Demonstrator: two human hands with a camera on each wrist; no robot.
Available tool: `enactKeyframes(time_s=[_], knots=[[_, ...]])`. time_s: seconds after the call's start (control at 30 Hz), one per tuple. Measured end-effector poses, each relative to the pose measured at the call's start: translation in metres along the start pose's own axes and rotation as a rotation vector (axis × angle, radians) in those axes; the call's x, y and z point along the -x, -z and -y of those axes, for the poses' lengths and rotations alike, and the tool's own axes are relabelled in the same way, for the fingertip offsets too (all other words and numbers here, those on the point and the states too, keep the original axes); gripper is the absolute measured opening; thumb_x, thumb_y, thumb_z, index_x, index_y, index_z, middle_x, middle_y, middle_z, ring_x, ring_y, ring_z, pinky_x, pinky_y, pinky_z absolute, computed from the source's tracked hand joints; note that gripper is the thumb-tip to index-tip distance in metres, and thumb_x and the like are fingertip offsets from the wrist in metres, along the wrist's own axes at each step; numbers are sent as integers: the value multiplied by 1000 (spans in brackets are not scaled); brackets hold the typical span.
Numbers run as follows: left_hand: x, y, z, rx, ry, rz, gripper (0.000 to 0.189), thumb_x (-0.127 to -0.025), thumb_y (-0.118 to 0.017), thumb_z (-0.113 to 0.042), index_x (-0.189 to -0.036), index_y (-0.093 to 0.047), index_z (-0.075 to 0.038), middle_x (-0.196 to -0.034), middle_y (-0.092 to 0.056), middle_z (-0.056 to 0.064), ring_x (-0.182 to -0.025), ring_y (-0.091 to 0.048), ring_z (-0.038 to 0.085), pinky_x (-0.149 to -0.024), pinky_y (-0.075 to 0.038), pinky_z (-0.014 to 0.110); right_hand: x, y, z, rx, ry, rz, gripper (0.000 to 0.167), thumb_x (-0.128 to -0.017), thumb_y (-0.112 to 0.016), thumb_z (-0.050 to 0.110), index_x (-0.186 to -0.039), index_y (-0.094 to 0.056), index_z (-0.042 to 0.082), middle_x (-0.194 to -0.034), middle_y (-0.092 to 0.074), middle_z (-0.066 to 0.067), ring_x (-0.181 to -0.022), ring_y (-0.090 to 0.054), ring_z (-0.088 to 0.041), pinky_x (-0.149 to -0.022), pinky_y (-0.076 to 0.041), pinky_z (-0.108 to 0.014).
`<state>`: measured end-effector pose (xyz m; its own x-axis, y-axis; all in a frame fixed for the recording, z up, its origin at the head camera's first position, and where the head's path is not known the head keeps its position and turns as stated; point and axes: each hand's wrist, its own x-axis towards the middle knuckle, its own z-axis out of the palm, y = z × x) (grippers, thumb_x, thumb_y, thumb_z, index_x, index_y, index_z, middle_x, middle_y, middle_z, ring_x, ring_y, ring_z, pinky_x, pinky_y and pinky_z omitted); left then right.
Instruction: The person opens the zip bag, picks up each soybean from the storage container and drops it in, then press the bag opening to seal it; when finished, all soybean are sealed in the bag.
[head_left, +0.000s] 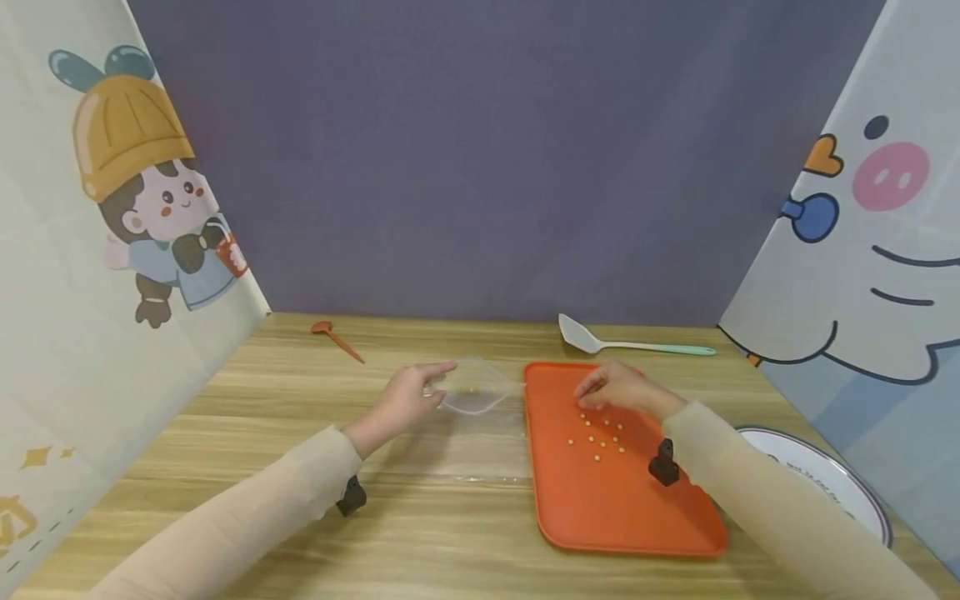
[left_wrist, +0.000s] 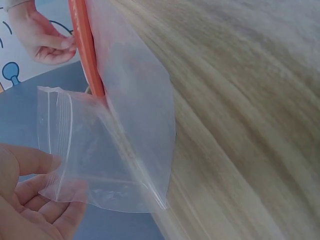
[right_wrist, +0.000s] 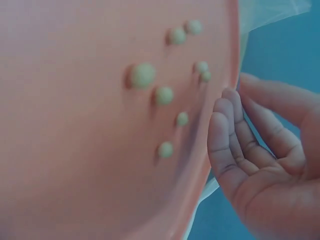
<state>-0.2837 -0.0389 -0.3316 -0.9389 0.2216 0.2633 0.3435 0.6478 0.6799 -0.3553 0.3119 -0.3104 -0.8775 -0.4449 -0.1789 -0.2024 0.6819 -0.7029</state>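
Note:
My left hand (head_left: 408,396) pinches the zip edge of a clear zip-lock bag (left_wrist: 85,150) between thumb and fingers. The bag's mouth gapes, and clear plastic spreads over the table below it. Beside the bag lies an orange-red tray (head_left: 600,508) with several small, round, pale yellow balls like soybeans (right_wrist: 143,75) scattered across it. Above the tray's far part hovers my right hand (head_left: 618,389), its fingers loosely bent and close together. No ball shows between those fingers in the right wrist view, though the thumb side is partly hidden.
A small brown-red spoon-like tool (head_left: 337,340) lies at the back left. Behind the tray is a white spatula (head_left: 581,335) with a pale green handle. A white plate (head_left: 817,467) with a dark rim sits right of the tray, partly covered by my right sleeve.

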Motion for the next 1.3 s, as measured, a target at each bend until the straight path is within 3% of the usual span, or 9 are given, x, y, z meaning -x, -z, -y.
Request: enactKeyframes(time_s=[0.4, 1.03, 1.3], knots=[[2, -1, -1, -4, 14, -4, 50, -87, -65, 0, -135, -56, -9, -137, -58, 12, -119, -60, 34, -97, -54, 42, -1, -2, -12, 46, 18, 26, 19, -78, -78, 8, -93, -73, -4, -79, -74, -7, -59, -54, -9, -54, -49, -23], [4, -1, -2, -7, -1, 19, 50, -88, -64, -1, -136, -55, -9, -137, -57, 11, -119, -59, 35, -98, -53, 43, -3, -5, -18, 32, 25, -11, 13, -83, -72, 3, -93, -71, -6, -79, -72, -7, -65, -59, -11, -59, -53, -26], [3, -1, -2, -4, 5, 21, 50, -88, -64, -1, -136, -55, -9, -138, -57, 11, -120, -59, 35, -98, -53, 43, -4, -1, -13, -44, 3, -40, 22, -87, -70, 9, -102, -69, -7, -85, -72, -6, -70, -61, -14, -65, -57, -29]])
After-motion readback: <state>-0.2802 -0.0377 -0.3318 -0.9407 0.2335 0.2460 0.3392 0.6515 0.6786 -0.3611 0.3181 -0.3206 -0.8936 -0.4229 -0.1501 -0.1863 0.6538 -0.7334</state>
